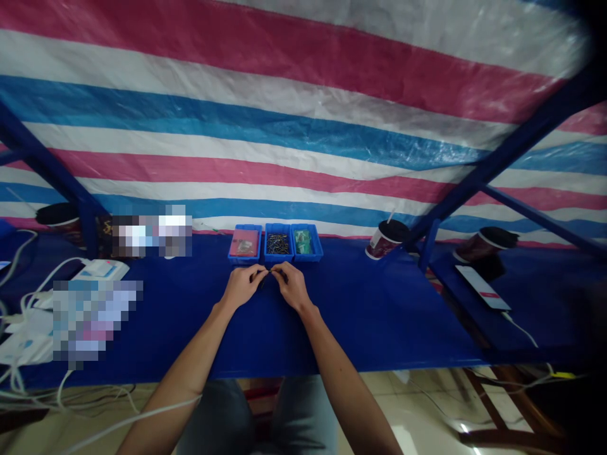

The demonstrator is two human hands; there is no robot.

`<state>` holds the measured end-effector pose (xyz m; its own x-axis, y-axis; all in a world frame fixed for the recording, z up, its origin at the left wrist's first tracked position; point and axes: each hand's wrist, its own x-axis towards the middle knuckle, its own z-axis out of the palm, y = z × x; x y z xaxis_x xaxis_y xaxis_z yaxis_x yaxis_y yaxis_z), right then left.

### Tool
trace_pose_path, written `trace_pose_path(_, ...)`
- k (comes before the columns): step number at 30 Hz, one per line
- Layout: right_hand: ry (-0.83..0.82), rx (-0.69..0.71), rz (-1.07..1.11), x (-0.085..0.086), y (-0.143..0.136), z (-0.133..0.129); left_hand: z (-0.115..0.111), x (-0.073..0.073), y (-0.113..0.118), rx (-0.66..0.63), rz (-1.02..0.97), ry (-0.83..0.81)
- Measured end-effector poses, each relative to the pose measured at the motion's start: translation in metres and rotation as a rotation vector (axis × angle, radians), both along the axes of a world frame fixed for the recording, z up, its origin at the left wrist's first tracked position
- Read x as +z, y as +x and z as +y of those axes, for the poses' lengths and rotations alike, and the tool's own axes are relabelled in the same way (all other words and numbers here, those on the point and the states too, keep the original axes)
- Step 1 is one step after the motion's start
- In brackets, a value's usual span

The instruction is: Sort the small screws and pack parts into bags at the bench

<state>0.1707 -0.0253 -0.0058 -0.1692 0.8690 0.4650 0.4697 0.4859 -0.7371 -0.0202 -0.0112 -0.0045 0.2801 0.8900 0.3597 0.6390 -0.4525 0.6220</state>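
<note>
1. Location: the small dark piece [270,272] is held just above the worktop [270,344], slightly below the centre of the frame and in front of the middle blue bin [278,258]. Its exact shape is too small to tell.
2. Handling: judged by size, the piece is light and probably stiff. Slipperiness and fragility cannot be determined from this view; its smallness is the likely difficulty – little surface is available to the fingertips.
3. Hold points: take the piece at its opposite ends, between thumb and forefinger, leaving the middle free. Light pressure should suffice.
4. Grip, left hand [241,284]: thumb and forefinger are pressed together and appear to pinch the left end of the piece; a dark, thin portion shows below the fingertips.
5. Grip, right hand [291,284]: thumb and forefinger likewise appear to pinch the right end. The remaining fingers are curled.
6. Pose: both forearms rise from the lower edge of the frame and converge towards the centre. The wrists are bent slightly inward, the backs of the hands face up, and the fingertips nearly meet.
7. Surroundings: the middle bin contains slender dark pieces [277,244]. The left bin [244,260] and right bin [308,258] stand beside it – one on either side.
</note>
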Motion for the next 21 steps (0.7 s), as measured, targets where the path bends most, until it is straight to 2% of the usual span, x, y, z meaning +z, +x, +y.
trace_pose_path(14,-0.034,-0.027,-0.057,0.0002,0.0011,0.0009,-0.0017,0.0023,0.0011,-0.008,-0.014,-0.01)
trace_pose_path(21,-0.066,-0.009,0.002,-0.0036,0.0006,0.0007,0.0008,0.0003,-0.0001,0.01,-0.021,0.005)
